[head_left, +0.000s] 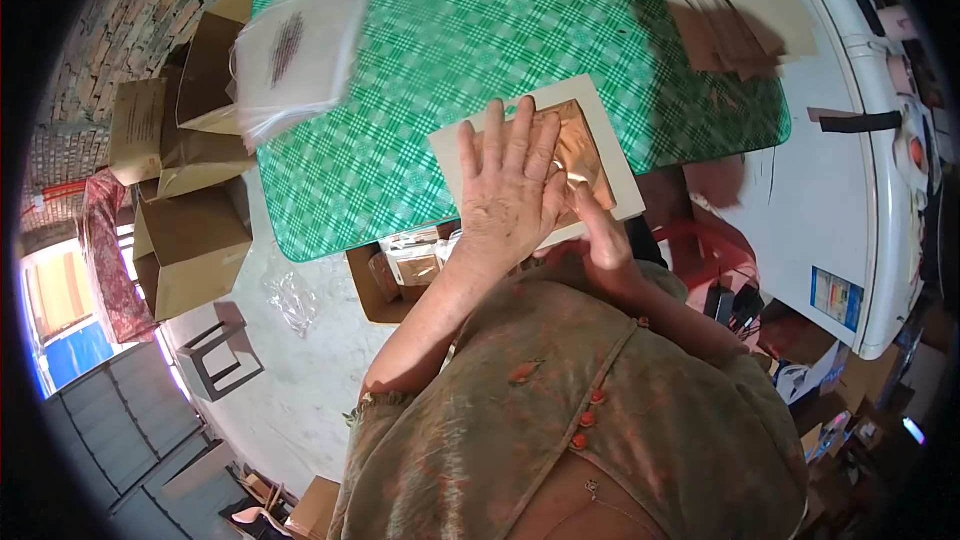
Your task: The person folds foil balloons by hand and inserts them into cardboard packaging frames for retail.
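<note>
A pale board lies at the front edge of the green checked table, with a shiny copper-coloured sheet on it. My left hand rests flat over the left part of the sheet, palm down, its fingers stretched out and slightly apart. At the board's lower edge is my right hand, its thumb pointing up to the sheet near my left thumb. The other fingers of my right hand are hidden beneath the board, so its hold is only partly visible.
Clear plastic sleeves are stacked at the table's left edge, beside open cardboard boxes. Brown paper sheets lie at the far right of the green table. Below its front edge stands a box with wrapped items.
</note>
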`<action>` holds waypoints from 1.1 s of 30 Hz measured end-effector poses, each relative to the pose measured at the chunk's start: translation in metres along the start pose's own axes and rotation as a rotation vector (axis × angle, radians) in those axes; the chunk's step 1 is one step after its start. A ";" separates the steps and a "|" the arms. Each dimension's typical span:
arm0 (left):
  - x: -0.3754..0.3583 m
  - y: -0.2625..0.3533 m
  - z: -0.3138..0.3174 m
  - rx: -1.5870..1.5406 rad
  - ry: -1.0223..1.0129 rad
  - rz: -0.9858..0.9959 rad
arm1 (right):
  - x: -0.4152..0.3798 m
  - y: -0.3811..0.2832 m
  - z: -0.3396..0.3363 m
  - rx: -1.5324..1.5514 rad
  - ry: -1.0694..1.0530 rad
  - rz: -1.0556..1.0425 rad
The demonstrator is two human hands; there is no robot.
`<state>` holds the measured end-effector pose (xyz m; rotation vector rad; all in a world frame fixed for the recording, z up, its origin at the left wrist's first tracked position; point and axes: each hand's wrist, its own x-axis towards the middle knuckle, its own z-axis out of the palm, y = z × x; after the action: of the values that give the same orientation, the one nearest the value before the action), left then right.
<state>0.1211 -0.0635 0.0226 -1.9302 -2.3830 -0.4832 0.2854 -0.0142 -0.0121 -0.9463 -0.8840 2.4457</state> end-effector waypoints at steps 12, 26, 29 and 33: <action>0.000 0.000 -0.004 -0.023 -0.007 0.013 | -0.020 -0.037 -0.034 -0.748 0.377 -0.325; 0.004 0.001 -0.005 -0.017 -0.044 -0.019 | 0.024 -0.073 0.011 -1.886 -0.054 -0.842; 0.002 0.002 -0.003 -0.010 -0.047 -0.022 | 0.025 -0.073 0.005 -1.899 -0.052 -0.831; 0.003 0.001 -0.002 -0.012 -0.026 -0.021 | 0.026 -0.075 -0.003 -1.960 -0.003 -0.817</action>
<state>0.1205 -0.0607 0.0254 -1.9300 -2.4240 -0.4772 0.2775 0.0559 0.0244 -0.6082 -2.8374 0.3176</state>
